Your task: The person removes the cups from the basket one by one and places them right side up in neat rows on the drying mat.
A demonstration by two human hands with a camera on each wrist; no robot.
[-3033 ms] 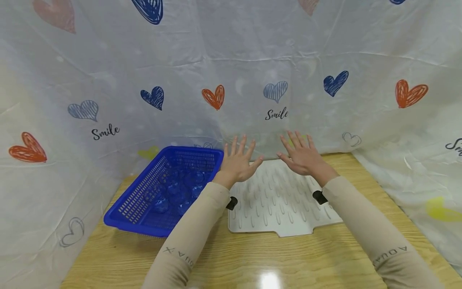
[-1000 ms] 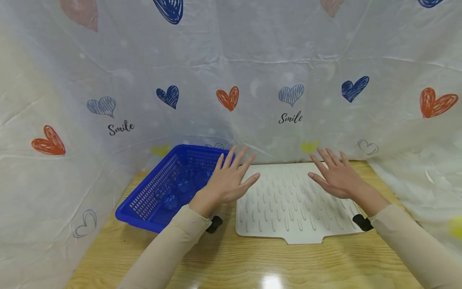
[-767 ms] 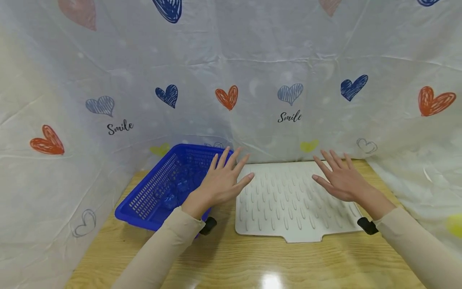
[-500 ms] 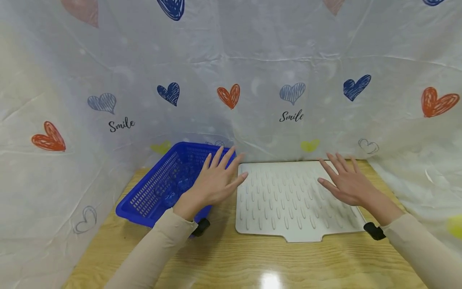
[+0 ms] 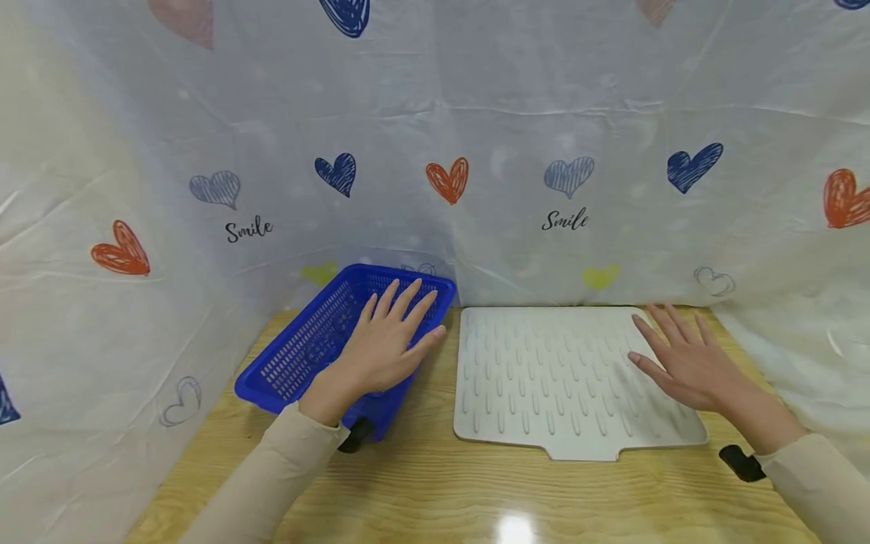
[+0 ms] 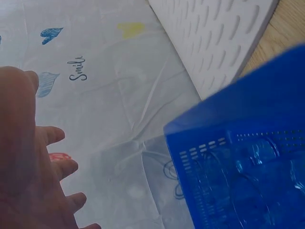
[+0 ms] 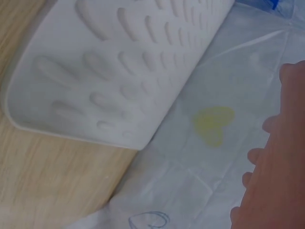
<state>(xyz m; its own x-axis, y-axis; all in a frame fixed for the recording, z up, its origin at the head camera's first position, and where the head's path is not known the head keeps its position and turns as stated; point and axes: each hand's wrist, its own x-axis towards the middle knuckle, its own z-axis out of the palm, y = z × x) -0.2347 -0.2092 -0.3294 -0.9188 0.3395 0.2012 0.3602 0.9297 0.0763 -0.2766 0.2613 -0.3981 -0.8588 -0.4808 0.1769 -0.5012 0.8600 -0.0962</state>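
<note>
Left hand point(image 5: 381, 347) hung spread, holding nothing, above the blue basket point(image 5: 292, 363), left on the counter point(image 5: 435, 499); right hand point(image 5: 693, 370), spread and bare, near the white board point(image 5: 530, 370). Clear vessels point(image 6: 259, 151) lay basketed; a low pass might catch the rim, likely clattering them.

7 o'clock: left hand point(image 5: 377, 347) was near basket point(image 5: 299, 351) | 4 o'clock: right hand point(image 5: 696, 370) was near board point(image 5: 544, 366) | 12 o'clock: cloth point(image 5: 503, 75) hung
</note>
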